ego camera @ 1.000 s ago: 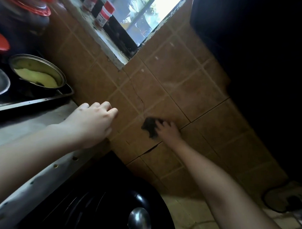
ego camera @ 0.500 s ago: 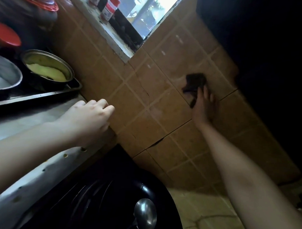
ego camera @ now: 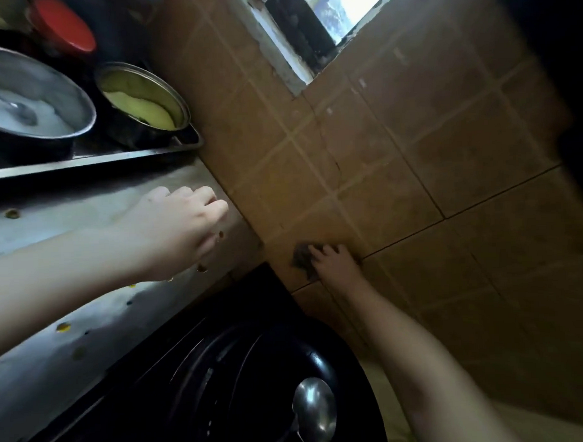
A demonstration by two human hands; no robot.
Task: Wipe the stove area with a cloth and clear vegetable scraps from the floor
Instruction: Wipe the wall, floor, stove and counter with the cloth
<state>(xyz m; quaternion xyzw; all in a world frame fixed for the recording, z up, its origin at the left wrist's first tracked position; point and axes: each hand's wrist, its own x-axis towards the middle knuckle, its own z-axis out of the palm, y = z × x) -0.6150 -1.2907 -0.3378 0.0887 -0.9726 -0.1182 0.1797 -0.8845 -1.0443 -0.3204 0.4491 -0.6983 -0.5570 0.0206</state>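
The right hand (ego camera: 334,264) held the cloth (ego camera: 302,260) against the tiled wall (ego camera: 414,190), low down, with its fingers bent over it. The dark wad stuck out past the fingertips on the side toward the counter (ego camera: 85,221). The cloth was just beside the corner where wall met counter edge, so any stroke onto the counter would run leftward from there, and the right hand was plainly the nearer one for it. The left hand (ego camera: 184,228) rested knuckles-up on the counter near that same corner, fingers curled under with nothing seen in them. Whether they hooked the edge could not be told. Small yellow scraps (ego camera: 63,327) dotted the counter beside the left forearm.

Motion blur smeared the cloth and fingers, so its folds and the thumb's place were unclear. A black wok (ego camera: 223,388) with a ladle (ego camera: 312,412) filled the lower view and hid the stove. Only a pale sliver of floor (ego camera: 394,425) showed, with no scraps discernible on it.
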